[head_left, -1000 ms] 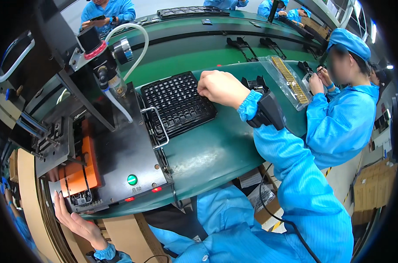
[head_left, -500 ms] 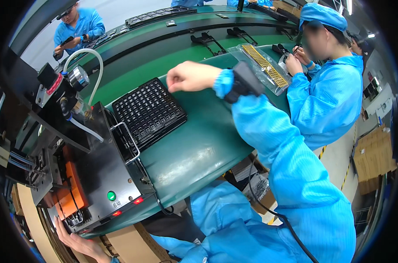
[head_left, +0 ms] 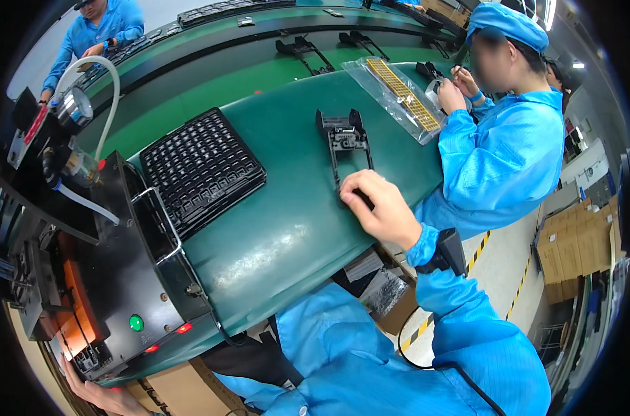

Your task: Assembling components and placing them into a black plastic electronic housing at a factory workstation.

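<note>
My right hand point(head_left: 378, 208) is over the green table mat, fingers curled closed around the near end of a black two-legged bracket point(head_left: 347, 141). The bracket's wider end, with small metal parts on it, points away from me. Down at the lower left, my left hand point(head_left: 96, 394) lies with its fingers stretched out against the near edge of a black bench machine point(head_left: 124, 288), close to its orange block point(head_left: 79, 298). Nothing shows in that hand. Left of the bracket sits a black tray point(head_left: 204, 163) with rows of small pockets holding small parts.
Beyond the mat point(head_left: 294, 208) runs a green conveyor point(head_left: 190, 104) with more black brackets point(head_left: 304, 52). A clear bag with a yellow grid strip point(head_left: 401, 93) lies at the far right, beside a co-worker point(head_left: 502, 145) in blue. A metal handle point(head_left: 164, 222) sticks up from the machine.
My right hand has come from the tray's far corner back toward me and right, to the bracket, which my arm hid before. The view has shifted a little; my left hand stays at the machine.
</note>
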Tool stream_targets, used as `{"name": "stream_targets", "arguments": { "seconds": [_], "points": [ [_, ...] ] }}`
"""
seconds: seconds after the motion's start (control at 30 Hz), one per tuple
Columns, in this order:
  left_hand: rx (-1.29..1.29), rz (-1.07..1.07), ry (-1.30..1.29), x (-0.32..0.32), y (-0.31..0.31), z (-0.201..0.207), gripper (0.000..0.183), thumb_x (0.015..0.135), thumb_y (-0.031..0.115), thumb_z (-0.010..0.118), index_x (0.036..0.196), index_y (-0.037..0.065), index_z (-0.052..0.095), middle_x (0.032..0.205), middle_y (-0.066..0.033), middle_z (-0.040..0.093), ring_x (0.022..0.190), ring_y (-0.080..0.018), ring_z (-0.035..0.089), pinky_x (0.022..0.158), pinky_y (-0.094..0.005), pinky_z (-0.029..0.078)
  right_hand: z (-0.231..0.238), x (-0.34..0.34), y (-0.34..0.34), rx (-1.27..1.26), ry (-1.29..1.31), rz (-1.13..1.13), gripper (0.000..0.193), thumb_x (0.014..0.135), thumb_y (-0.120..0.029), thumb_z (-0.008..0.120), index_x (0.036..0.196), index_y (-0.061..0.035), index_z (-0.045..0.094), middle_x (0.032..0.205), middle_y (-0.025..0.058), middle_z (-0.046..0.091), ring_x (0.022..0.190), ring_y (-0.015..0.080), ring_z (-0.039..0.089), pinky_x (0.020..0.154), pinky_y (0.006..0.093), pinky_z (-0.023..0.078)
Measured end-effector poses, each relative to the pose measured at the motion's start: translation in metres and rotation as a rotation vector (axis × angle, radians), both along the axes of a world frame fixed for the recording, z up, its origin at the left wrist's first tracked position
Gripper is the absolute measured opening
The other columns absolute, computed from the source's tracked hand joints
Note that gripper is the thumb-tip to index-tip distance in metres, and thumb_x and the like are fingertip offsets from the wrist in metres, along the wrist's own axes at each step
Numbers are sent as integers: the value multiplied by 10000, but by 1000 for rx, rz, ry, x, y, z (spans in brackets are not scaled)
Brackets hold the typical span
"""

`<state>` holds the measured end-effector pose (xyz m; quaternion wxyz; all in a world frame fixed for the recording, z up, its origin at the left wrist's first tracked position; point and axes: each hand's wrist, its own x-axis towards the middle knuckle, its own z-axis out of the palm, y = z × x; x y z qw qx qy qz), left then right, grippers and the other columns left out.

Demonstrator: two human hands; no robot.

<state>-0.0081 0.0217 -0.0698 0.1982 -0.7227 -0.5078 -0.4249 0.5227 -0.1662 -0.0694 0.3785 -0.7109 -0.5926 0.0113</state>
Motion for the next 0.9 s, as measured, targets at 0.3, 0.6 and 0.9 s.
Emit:
{"name": "stream_targets", "arguments": {
  "seconds": [0.3, 0.6, 0.9],
  "points": [
    [-11, 1, -3, -7, 4, -2, 594, 1069, 403, 253, 1381, -22, 524, 1395, -176, 541, 1334, -314, 465, 1142, -443, 295, 13, 34, -1, 135, 640, -109, 193, 931, -61, 650, 1101, 28, 630, 966, 21, 667, 868, 68, 617, 779, 228, 511],
    [21, -71, -51, -29, 22, -16, 629, 1061, 431, 274, 1379, -58, 509, 1390, -211, 532, 1318, -331, 484, 1141, -456, 320, 31, 66, 12, -12, 423, -161, 161, 890, -86, 687, 995, 35, 706, 924, 55, 717, 820, 94, 654, 760, 240, 523],
    [-47, -159, -183, -30, 24, -18, 653, 1056, 444, 282, 1380, -83, 492, 1396, -221, 518, 1320, -334, 483, 1146, -468, 332, 15, 63, 17, -16, 55, -200, 131, 869, -147, 714, 953, -50, 742, 1075, 72, 673, 1036, 249, 588, 861, 356, 485]
  ]
}}
